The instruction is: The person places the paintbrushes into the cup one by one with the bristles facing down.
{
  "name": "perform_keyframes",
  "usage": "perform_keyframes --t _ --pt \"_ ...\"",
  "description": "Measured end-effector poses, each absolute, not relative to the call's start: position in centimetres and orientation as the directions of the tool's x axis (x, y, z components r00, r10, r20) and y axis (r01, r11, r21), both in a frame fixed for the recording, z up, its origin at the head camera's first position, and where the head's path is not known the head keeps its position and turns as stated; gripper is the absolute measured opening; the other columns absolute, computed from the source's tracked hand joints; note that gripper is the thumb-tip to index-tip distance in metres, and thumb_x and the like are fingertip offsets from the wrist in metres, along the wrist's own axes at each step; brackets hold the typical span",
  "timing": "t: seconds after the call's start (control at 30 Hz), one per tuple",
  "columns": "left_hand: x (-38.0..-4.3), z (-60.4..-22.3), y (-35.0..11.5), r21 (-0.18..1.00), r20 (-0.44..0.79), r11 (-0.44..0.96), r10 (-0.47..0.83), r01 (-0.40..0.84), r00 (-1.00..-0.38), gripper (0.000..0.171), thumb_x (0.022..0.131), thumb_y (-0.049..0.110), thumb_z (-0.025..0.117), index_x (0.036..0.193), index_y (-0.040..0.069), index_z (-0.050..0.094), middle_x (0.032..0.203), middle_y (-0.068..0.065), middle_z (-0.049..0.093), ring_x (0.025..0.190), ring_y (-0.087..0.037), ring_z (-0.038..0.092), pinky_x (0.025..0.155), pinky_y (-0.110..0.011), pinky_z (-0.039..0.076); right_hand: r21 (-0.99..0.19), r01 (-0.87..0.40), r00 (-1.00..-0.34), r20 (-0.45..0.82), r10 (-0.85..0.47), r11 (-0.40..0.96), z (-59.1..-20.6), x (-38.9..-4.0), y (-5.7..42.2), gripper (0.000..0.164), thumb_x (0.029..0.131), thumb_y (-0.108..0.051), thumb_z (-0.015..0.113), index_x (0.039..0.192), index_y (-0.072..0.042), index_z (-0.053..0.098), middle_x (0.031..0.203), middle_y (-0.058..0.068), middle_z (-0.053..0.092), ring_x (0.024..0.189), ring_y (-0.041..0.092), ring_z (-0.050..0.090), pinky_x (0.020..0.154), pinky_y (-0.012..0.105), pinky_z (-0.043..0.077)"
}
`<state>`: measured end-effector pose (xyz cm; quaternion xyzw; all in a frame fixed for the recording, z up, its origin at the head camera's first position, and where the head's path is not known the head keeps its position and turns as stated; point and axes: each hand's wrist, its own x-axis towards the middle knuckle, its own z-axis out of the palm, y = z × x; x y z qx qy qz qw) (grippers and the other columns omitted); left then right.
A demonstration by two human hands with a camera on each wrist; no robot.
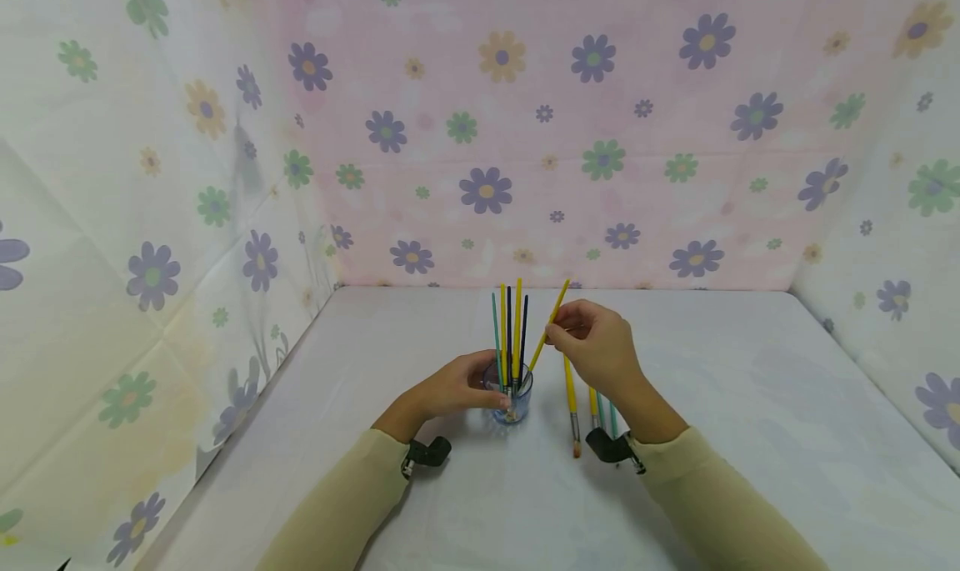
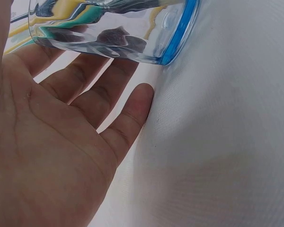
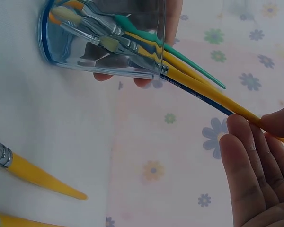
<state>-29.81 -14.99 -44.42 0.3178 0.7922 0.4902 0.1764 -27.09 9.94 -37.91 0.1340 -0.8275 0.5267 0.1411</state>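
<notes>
1. One creased white wall sheet (image 1: pixel 150 221) printed with flowers stands at the far left, meeting a pink flowered backdrop (image 1: pixel 525 162) behind the white, cloth-covered tabletop (image 1: pixel 720 371).
2. The left hand (image 1: pixel 453 385), a black wrist camera (image 1: pixel 429 452) below it, curves round the cup, thumb in front and fingers behind.
3. The clear, blue-based round cup (image 1: pixel 523 406) stands upright on the tabletop; glass or plastic, I cannot tell.
4. Five slim brushes with teal, yellow and dark handles (image 1: pixel 503 321) stand nearly upright in it, handles up, crowding its opening.
5. Just right of them, the smooth yellow-handled paintbrush (image 1: pixel 556 308) slants, its metal-collared bristle end inside the cup, its handle pointing up and right.
6. The right hand (image 1: pixel 596 346) pinches that handle between thumb and fingertips.
7. Beneath, a loose yellow brush (image 1: pixel 572 388) lies with brown bristles toward the person; beside it, yellow and teal brushes (image 1: pixel 593 403) are partly hidden by the right wrist's black camera (image 1: pixel 609 446).
</notes>
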Motion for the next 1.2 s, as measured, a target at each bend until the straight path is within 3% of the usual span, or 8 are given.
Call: perform_keyframes --t 0.47,0.83,1.1,1.2 --pt "-30.1 -44.6 -15.0 0.897 0.024 0.311 0.677 0.315 -0.736 0.064 0.084 0.026 0.073 0.14 0.03 0.043 0.127 0.009 0.059 0.116 -0.013 0.056 0.098 -0.034 0.046 -0.844 -0.307 -0.952 0.276 -0.134 0.439 -39.4 -27.7 9.0 0.017 0.089 -0.028 0.066 0.102 -0.017 0.065 0.086 -0.007 0.068 0.076 0.01 0.067 0.066 0.031 0.055" --pt "-30.1 -44.6 -15.0 0.903 0.035 0.29 0.685 0.317 -0.728 0.058 0.085 0.026 0.073 0.135 0.038 0.046 0.127 0.009 0.059 0.116 -0.013 0.056 0.099 -0.034 0.045 -0.855 -0.258 -0.966 0.227 -0.124 0.449 -40.1 -27.7 8.4 0.016 0.089 -0.027 0.067 0.102 -0.018 0.065 0.085 -0.007 0.069 0.073 0.01 0.067 0.067 0.031 0.055" --pt "-30.2 -44.7 -15.1 0.901 0.025 0.304 0.675 0.309 -0.737 0.061 0.084 0.025 0.074 0.136 0.039 0.045 0.126 0.009 0.06 0.115 -0.013 0.056 0.097 -0.033 0.046 -0.839 -0.224 -0.974 0.183 -0.13 0.496 -40.3 -27.8 8.1 0.024 0.09 -0.03 0.065 0.112 -0.02 0.065 0.09 -0.008 0.07 0.082 0.017 0.069 0.068 0.03 0.054" --pt "-30.1 -44.7 -15.1 0.901 0.026 0.303 0.677 0.311 -0.735 0.06 0.084 0.025 0.074 0.136 0.039 0.045 0.126 0.009 0.06 0.114 -0.013 0.057 0.097 -0.033 0.046 -0.828 -0.222 -0.975 0.178 -0.135 0.514 -40.3 -27.7 8.1 0.027 0.09 -0.031 0.064 0.115 -0.02 0.065 0.091 -0.009 0.07 0.083 0.013 0.068 0.068 0.03 0.054"
